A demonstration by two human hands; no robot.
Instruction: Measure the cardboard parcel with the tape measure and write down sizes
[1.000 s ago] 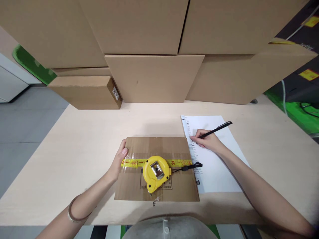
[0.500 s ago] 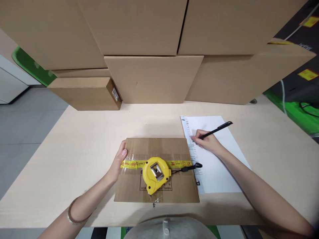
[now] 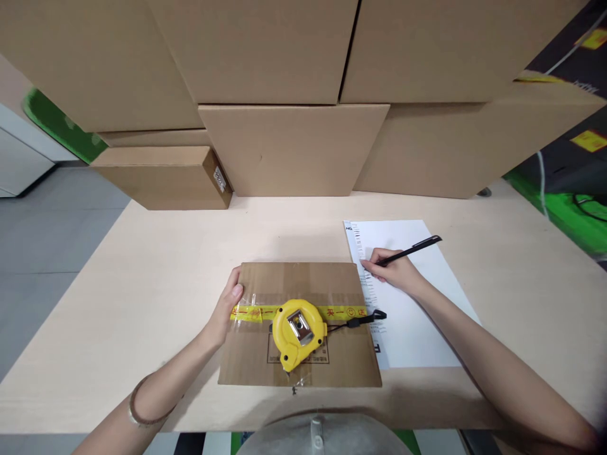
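Note:
A flat cardboard box (image 3: 284, 284) sealed with yellow printed tape lies on the pale table (image 3: 156, 265) in front of me. On top of it rests a yellow tape measure (image 3: 298, 332), its black wrist strap trailing right. My left hand (image 3: 224, 306) rests against the box's left edge, thumb on the top, fingers hidden over the side. My right hand (image 3: 394, 270) is closed on a black pen (image 3: 411, 249), its tip on a white printed sheet (image 3: 417, 316) just right of the box.
Large cardboard cartons (image 3: 294, 148) are stacked along the back of the table. A smaller carton (image 3: 164, 177) sits at the back left. Grey floor lies to the left, green floor and cables to the right.
Almost nothing has moved: the pen hand shifted very slightly on the sheet, and the left hand stays on the box edge.

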